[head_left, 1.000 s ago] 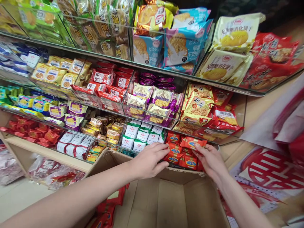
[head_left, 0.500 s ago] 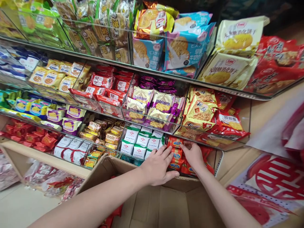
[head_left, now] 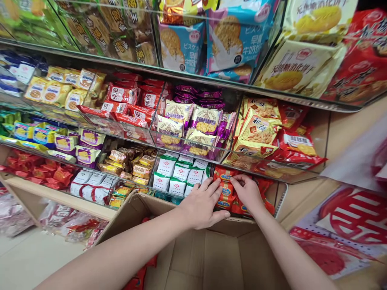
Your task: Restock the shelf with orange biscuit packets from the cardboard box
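My left hand (head_left: 203,204) lies over the front of the lowest shelf with its fingers stretched out. Its fingertips reach the edge between the white-and-green packets (head_left: 180,174) and the small red snack packets (head_left: 226,190). To the right, my right hand (head_left: 248,195) has its thumb and fingers closed at the edge of the upper red snack packet (head_left: 223,173). Part of that grip is hidden behind the hand. Below both arms stands an open cardboard box (head_left: 208,257), with a few red packets (head_left: 137,278) at its left side.
Clear dividers split the shelves into bins. Just above the hands are purple-and-cream cookie packs (head_left: 200,141) and yellow biscuit packs (head_left: 256,128). The upper shelf edge (head_left: 193,82) juts out overhead. Printed red bags (head_left: 347,219) hang at the right; bagged goods (head_left: 69,223) lie low at left.
The view has moved closer and the upper shelf sits higher in the picture. Both hands stay at the red packets, with the right fingers drawn closer together at the upper one.
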Demonstrator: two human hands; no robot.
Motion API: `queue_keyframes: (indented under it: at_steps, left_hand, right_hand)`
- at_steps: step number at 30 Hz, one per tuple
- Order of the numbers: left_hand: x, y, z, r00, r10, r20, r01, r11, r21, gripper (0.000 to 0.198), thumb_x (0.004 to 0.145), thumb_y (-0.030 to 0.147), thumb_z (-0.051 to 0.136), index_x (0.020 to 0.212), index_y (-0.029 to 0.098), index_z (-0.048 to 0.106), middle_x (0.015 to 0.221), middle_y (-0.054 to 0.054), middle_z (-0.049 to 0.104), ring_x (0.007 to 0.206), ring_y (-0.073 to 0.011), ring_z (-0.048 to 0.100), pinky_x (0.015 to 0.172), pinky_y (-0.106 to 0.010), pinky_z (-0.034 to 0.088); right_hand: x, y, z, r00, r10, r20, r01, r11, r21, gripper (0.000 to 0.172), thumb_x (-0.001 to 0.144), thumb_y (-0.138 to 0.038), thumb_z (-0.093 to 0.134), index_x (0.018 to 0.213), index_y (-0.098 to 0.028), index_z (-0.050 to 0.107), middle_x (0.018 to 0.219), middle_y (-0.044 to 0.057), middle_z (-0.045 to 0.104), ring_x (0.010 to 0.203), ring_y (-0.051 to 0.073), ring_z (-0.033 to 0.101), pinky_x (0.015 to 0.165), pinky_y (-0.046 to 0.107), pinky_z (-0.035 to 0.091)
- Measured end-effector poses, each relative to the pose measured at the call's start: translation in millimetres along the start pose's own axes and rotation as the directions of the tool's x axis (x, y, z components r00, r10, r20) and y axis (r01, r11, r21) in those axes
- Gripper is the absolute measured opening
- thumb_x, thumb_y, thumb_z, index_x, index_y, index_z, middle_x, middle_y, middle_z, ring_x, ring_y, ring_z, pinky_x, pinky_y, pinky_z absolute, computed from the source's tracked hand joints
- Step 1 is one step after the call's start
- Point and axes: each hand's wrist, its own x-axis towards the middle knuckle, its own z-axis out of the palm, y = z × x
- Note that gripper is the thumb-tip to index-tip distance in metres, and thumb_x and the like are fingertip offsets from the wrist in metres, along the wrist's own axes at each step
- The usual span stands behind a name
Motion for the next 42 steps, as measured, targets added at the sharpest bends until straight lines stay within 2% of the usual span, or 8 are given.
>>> queue_keyframes:
  at_steps: [10,14,18,21,27,31,37,42]
  left_hand:
    - [-11.9,-4.8,-12.0,0.956,0.200,-0.215,-0.218,0.974,-0.062,0.041,0.086,0.034,0.033,0.119,0.014,0.047,0.127,-0.014,0.045,0.116,-0.0243,0.039,0.096,-0.040,0.034]
    - [-58.7,-11.0,-13.6,0.888,0.449,0.097,-0.441,0.893,-0.093,0.031,0.083,0.023,0.035,0.103,0.018,0.057,0.088,-0.011,0.061,0.087,-0.0203,0.053,0.082,-0.033,0.041]
    - [-104.8,-27.1,20.4,0.843,0.047,0.536,-0.095,0.993,0.063,0.035,0.068,0.013,0.055,0.102,0.018,0.057,0.099,-0.012,0.059,0.092,-0.0247,0.053,0.077,-0.036,0.043]
    - [-114.0,-44.1,53.4,0.826,-0.174,0.536,0.083,0.978,0.190,0.039,0.064,0.005,0.057,0.103,0.013,0.056,0.104,-0.018,0.056,0.093,-0.0300,0.053,0.071,-0.040,0.042]
    - [-108.8,-55.3,80.3,0.851,-0.329,0.409,0.255,0.940,0.226,0.027,0.073,0.002,0.042,0.091,0.011,0.059,0.091,-0.018,0.058,0.089,-0.0291,0.052,0.072,-0.042,0.037]
    - [-116.1,-59.3,78.6,0.853,-0.322,0.412,0.267,0.946,0.187,0.024,0.064,0.007,0.053,0.086,0.013,0.059,0.095,-0.015,0.059,0.092,-0.0286,0.051,0.075,-0.039,0.036]
    - [-106.6,-48.1,53.1,0.847,-0.218,0.484,0.204,0.976,0.082,0.024,0.058,0.014,0.065,0.081,0.017,0.058,0.065,-0.003,0.060,0.067,-0.0237,0.058,0.070,-0.037,0.039]
    - [-67.7,4.9,4.0,0.907,-0.131,0.399,0.275,0.904,-0.328,0.049,0.060,0.041,0.068,0.099,0.021,0.047,0.074,0.001,0.056,0.065,-0.0170,0.054,0.055,-0.025,0.036]
  right_hand:
    - [-21.4,-6.1,-28.2,0.989,-0.128,-0.077,0.120,0.987,-0.103,0.021,0.069,-0.037,0.053,0.075,-0.018,0.060,0.083,0.006,0.058,0.068,0.018,0.055,0.067,0.033,0.045]
    - [-68.5,-6.7,-47.6,0.932,-0.354,-0.079,0.340,0.929,-0.148,0.014,0.076,-0.032,0.052,0.078,-0.020,0.058,0.084,0.005,0.056,0.072,0.016,0.055,0.062,0.028,0.045]
    - [-103.8,1.8,-49.5,0.806,-0.571,0.156,0.592,0.778,-0.210,0.007,0.078,-0.023,0.052,0.083,-0.021,0.057,0.085,0.005,0.056,0.077,0.017,0.056,0.067,0.029,0.045]
    - [-110.4,5.5,-43.3,0.757,-0.610,0.233,0.653,0.716,-0.248,0.012,0.079,-0.020,0.051,0.089,-0.022,0.056,0.091,0.006,0.056,0.083,0.018,0.056,0.072,0.030,0.045]
    - [-115.9,-1.4,-38.5,0.660,-0.619,0.426,0.741,0.629,-0.235,0.017,0.082,-0.014,0.044,0.094,-0.017,0.056,0.091,0.008,0.057,0.083,0.017,0.056,0.074,0.028,0.047]
    - [-124.8,-5.7,-36.9,0.608,-0.537,0.585,0.755,0.620,-0.215,0.021,0.082,-0.010,0.038,0.089,-0.018,0.056,0.086,0.007,0.057,0.077,0.017,0.056,0.069,0.030,0.047]
    - [-126.5,-10.1,-37.1,0.628,-0.451,0.634,0.689,0.701,-0.183,0.022,0.083,-0.010,0.035,0.083,-0.017,0.056,0.078,0.006,0.056,0.073,0.017,0.054,0.065,0.032,0.046]
    - [-116.1,-29.0,-35.8,0.742,-0.315,0.591,0.297,0.946,0.131,0.031,0.078,-0.029,0.055,0.107,-0.019,0.051,0.094,0.007,0.060,0.081,0.017,0.057,0.068,0.029,0.048]
